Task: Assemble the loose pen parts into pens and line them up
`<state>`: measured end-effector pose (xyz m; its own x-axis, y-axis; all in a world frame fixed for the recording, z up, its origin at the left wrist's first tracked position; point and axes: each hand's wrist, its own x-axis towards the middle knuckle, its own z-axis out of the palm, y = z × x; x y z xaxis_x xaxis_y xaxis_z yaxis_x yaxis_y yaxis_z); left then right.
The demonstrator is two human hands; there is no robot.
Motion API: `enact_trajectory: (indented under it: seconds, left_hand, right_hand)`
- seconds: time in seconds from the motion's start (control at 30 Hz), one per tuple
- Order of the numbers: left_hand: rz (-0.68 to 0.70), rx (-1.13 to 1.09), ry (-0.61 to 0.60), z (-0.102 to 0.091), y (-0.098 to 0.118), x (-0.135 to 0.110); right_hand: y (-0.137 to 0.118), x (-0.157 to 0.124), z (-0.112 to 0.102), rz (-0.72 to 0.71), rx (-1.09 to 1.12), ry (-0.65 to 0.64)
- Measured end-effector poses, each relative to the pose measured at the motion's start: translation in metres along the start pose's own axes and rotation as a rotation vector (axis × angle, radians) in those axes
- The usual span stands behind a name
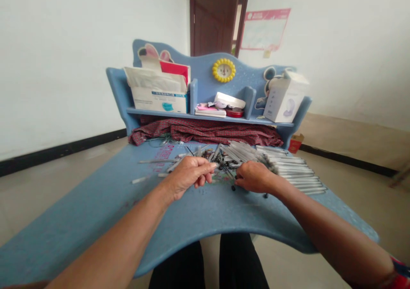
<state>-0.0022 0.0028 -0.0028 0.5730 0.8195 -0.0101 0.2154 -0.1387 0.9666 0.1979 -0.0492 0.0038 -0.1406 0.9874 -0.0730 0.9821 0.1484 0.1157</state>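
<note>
Blue plastic desk fills view. Far left on it: 1 loose grey tube, apart from rest. Left hand near desk middle, fingers clenched, thumb and forefinger pinching end of thin rod just above surface. Small black bits lie between 2 hands. Right hand curled knuckles-up over scattered parts, touching desk; grip hidden, cannot tell if holding anything. Right of it, pile of silver tubes, just beside wrist. Behind: checked cloth under shelf.
</note>
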Motion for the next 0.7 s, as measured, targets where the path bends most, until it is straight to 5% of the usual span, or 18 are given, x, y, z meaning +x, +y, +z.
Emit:
enact_trajectory:
  seconds: [0.43, 0.7]
  left_hand:
    - [-0.026, -0.041, 0.051, 0.003, 0.002, -0.002]
    - [-0.102, -0.208, 0.084, 0.003, -0.003, 0.001]
  right_hand:
    - [0.001, 0.001, 0.001, 0.011, 0.104, 0.029]
    - [-0.032, -0.012, -0.016, -0.179, 0.519, 0.173]
